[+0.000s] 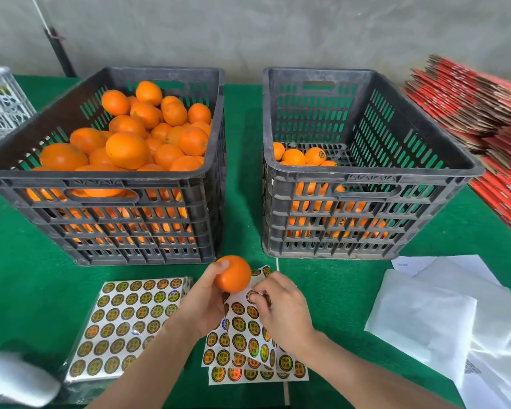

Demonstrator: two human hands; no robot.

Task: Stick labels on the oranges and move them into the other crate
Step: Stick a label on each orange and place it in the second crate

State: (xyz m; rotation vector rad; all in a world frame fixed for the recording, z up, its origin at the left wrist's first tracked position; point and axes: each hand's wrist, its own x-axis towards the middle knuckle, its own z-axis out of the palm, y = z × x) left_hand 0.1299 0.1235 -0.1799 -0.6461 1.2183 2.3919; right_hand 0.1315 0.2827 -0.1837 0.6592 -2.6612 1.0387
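Fruit-packing workshop. A black slatted crate heaped with oranges is sitting on a green-covered table. Right of it, a second crate is standing, and beyond that flattened red cartons are lying stacked. In front, label sheets; behind, a bare grey wall.

Soft even light is falling, faint shadows; lens is bowing the crates, corners are blurring, labels are glinting.

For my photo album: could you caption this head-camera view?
Left hand holds an orange while the right hand pinches a label on the sticker sheet.
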